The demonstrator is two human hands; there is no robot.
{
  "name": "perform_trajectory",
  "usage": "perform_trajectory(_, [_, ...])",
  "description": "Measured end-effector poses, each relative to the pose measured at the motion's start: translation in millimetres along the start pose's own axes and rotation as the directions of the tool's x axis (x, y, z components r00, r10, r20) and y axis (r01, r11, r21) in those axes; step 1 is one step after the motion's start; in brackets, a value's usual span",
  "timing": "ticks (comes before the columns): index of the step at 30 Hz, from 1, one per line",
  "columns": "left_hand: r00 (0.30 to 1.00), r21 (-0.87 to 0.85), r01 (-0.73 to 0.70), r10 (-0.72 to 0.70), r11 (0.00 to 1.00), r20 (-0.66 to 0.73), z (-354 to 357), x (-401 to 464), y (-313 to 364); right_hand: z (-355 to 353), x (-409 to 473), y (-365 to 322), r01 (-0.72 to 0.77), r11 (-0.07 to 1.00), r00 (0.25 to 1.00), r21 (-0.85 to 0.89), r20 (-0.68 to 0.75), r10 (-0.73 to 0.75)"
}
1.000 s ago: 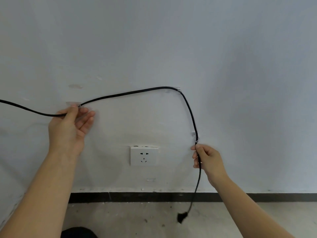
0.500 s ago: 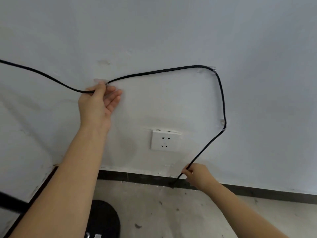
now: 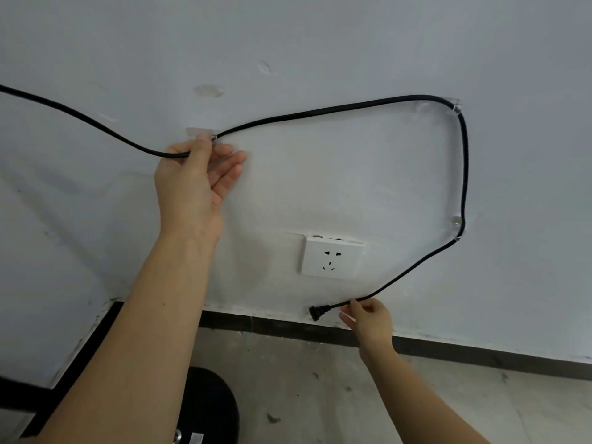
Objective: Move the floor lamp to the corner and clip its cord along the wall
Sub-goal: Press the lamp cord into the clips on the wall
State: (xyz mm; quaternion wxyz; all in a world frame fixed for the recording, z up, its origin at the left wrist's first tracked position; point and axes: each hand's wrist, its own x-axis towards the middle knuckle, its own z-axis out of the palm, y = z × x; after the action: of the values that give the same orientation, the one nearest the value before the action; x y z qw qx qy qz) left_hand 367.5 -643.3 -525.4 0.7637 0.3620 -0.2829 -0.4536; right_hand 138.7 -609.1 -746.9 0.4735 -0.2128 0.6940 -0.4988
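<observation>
A black lamp cord (image 3: 336, 108) loops along the white wall. It passes a clear clip (image 3: 201, 132) at the left, a second clear clip (image 3: 456, 104) at the top right, and a third clear clip (image 3: 457, 223) lower right. My left hand (image 3: 198, 181) pinches the cord just under the left clip. My right hand (image 3: 368, 320) holds the cord close to its black plug (image 3: 320, 311), which hangs just below the white wall socket (image 3: 331, 256). The lamp's round black base (image 3: 211, 408) stands on the floor in the corner, partly hidden by my left arm.
A black skirting strip (image 3: 480, 357) runs along the foot of the wall and turns at the left corner. The grey concrete floor (image 3: 336, 395) is stained. Patches of old adhesive mark the wall (image 3: 209, 90) above the cord.
My right hand slid down the cord from the lower right clip to the plug end and lifted the plug toward the socket. The view shifted left and down, showing the lamp base.
</observation>
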Motion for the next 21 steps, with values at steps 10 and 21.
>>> perform_trajectory(10, [1.0,-0.016,-0.011,0.011,1.0,0.008,-0.8,-0.7,0.1,14.8,0.9,13.5,0.096,0.968,0.982,-0.232,-0.138,-0.13])
perform_trajectory(21, [1.0,-0.012,-0.001,0.001,1.0,0.02,0.4,-3.3,3.3,25.7,1.9,17.6,0.097,0.975,0.968,-0.2,-0.208,-0.14])
